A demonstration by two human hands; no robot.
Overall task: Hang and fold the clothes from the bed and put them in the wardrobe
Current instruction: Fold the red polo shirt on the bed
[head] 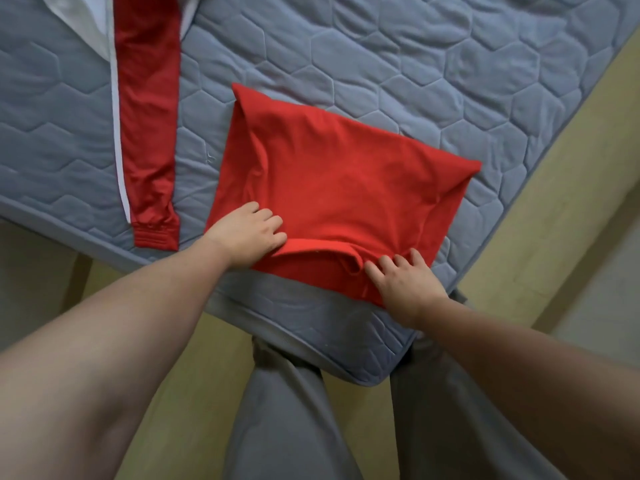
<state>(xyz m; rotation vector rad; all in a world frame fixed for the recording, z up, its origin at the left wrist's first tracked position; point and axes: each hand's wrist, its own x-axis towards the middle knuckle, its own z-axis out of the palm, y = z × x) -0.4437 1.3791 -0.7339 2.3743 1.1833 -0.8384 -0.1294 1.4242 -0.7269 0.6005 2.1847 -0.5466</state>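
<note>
Above your trousers (277,427), your left hand (247,233) pinches the shirt's (339,174) fold and your right hand (405,275) presses flat. At the mattress (450,81) edge, the shirt may slip.

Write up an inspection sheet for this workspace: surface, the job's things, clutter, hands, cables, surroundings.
Surface: grey quilted mattress, bare, with its near corner towards the person.
Job's things: red shirt lies partly folded near that corner. A red-and-white garment lies flat to its left, one sleeve stretched out with the cuff at the mattress edge.
Clutter: nothing seen.
Hands: left hand has its fingers curled on the shirt's near folded edge. Right hand rests on the shirt with its fingers spread.
Cables: nothing seen.
Surroundings: yellowish floor beside the bed, and the person's grey trousers below. No wardrobe in view.
</note>
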